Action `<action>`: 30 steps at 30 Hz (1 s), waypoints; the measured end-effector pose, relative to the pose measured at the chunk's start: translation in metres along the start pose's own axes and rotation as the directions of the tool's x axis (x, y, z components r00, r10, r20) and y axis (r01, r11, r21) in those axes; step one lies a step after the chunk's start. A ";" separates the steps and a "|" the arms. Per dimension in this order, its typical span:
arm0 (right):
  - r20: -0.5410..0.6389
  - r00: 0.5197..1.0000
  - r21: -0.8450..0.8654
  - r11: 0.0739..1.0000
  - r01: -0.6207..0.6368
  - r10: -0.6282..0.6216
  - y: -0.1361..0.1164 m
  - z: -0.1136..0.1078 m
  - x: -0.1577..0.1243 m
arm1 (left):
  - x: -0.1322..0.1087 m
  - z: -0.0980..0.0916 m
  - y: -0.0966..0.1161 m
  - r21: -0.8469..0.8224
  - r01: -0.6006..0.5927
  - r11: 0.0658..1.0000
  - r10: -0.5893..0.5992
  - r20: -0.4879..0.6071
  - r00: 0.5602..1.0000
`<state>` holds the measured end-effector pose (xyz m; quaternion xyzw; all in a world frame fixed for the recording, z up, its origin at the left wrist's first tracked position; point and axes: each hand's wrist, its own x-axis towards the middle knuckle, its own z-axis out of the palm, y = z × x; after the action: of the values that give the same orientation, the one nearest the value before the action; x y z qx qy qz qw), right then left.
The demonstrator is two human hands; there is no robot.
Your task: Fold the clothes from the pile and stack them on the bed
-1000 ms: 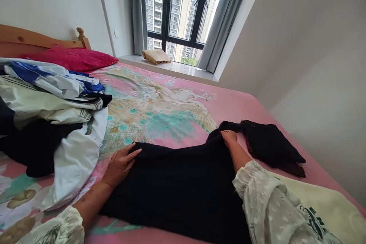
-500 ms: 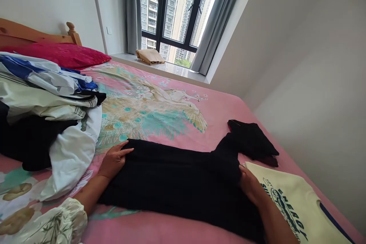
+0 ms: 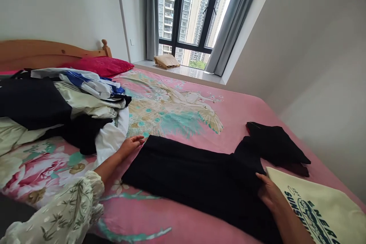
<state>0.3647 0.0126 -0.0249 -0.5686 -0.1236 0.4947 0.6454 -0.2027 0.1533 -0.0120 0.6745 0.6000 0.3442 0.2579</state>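
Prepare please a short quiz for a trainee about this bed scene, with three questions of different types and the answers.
1. True or false: the left hand lies at the far-left corner of the black garment.
2. Which item touches the black garment's right end? A) red pillow B) folded black cloth C) tan bag
3. Fill in: the cream printed shirt lies beside the ___ hand.

Key
1. True
2. B
3. right
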 end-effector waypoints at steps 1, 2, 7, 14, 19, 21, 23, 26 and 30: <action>-0.004 0.999 0.021 0.998 -0.052 0.052 -0.001 0.000 -0.003 | -0.004 -0.003 0.004 0.014 -0.023 1.000 0.023 0.016 1.000; -0.009 0.996 0.041 0.995 -0.086 0.086 -0.002 0.001 -0.005 | -0.009 -0.005 0.008 0.026 -0.050 0.998 0.050 0.028 0.998; 0.001 0.989 0.080 0.986 -0.148 0.148 -0.015 0.017 -0.009 | -0.024 0.007 0.030 0.274 -0.310 0.910 0.275 0.160 0.948; 0.019 1.000 0.158 0.987 0.019 -0.023 -0.034 0.013 -0.015 | -0.013 0.011 0.042 0.389 -0.383 0.838 0.334 0.190 0.923; -0.007 1.000 0.156 0.987 -0.029 0.030 -0.026 -0.007 -0.028 | -0.026 0.001 0.032 0.336 -0.429 0.839 0.346 0.280 0.895; 0.006 0.997 0.135 0.988 -0.080 0.080 -0.020 -0.012 -0.031 | -0.030 0.000 0.036 0.337 -0.400 0.852 0.321 0.266 0.909; 0.015 0.993 0.123 0.985 -0.120 0.119 -0.015 -0.014 -0.032 | -0.033 0.002 0.045 0.351 -0.366 0.862 0.311 0.203 0.928; 0.002 0.973 0.077 0.970 -0.231 0.232 -0.013 -0.014 -0.031 | -0.041 0.010 0.058 0.366 -0.409 0.836 0.378 0.157 0.912; 0.017 0.979 0.008 0.979 -0.202 0.201 -0.013 -0.014 -0.031 | -0.055 0.016 0.044 0.410 -0.348 0.843 0.322 0.132 0.937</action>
<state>0.3662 -0.0183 -0.0054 -0.5710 -0.0683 0.5628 0.5938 -0.1653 0.0937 0.0031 0.8185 0.5258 0.2243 0.0573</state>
